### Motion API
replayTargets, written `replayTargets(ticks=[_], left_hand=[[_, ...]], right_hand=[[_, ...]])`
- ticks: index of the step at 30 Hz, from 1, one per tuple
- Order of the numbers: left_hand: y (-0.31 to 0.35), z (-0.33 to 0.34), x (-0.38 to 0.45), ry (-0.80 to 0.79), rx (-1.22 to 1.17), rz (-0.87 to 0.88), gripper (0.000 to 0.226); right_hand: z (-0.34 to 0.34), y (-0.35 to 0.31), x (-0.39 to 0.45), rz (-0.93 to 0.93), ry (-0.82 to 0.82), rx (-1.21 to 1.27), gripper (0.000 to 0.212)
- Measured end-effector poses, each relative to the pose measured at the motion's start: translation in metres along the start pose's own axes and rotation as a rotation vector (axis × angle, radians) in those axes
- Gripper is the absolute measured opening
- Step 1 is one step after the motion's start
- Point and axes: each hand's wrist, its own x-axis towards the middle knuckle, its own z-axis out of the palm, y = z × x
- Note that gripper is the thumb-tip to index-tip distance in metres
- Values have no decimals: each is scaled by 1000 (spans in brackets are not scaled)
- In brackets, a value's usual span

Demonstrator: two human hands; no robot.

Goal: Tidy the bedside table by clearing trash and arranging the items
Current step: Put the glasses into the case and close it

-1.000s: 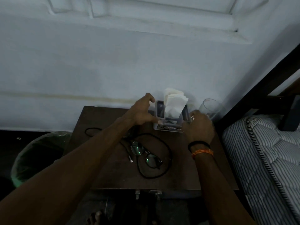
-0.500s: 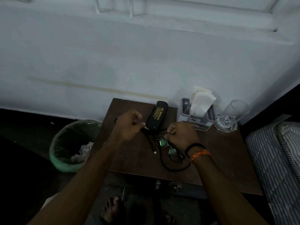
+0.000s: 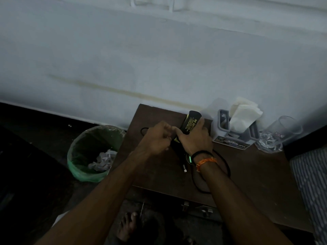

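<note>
Head view: right hand (image 3: pixel 194 138) grips black glasses case (image 3: pixel 192 123) at desk (image 3: pixel 247 174) rear, left of napkin holder (image 3: pixel 235 131). Left hand (image 3: pixel 156 137) clenched just beside the case; whether it holds anything is unclear. Black cable (image 3: pixel 224 167) loops on the desk beneath the right wrist.

Dark matt wooden table (image 3: pixel 247 174), clear glossy glass tumbler (image 3: pixel 279 135), crumpled paper tissues (image 3: pixel 242 114), seemingly plastic bin liner (image 3: pixel 85 167).
</note>
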Motion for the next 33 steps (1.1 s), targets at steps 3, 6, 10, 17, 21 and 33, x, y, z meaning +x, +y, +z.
replayTargets(ticks=[3, 6, 10, 17, 21, 33], left_hand=[[-1, 2, 1, -25, -71, -25, 34], [0, 4, 5, -7, -217, -84, 34], [3, 8, 7, 36, -441, -166, 28], [-1, 10, 8, -5, -616, -284, 26], [-4, 10, 8, 6, -742, -341, 30], [8, 28, 12, -150, -1117, -362, 39]], right_hand=[[4, -2, 7, 43, 2, -14, 110], [6, -4, 9, 65, 17, -11, 104], [2, 1, 16, 118, 76, -6, 81], [0, 11, 19, 22, 208, -49, 49], [-5, 8, 19, 42, 193, 84, 50], [-5, 22, 31, -281, 159, 206, 30]])
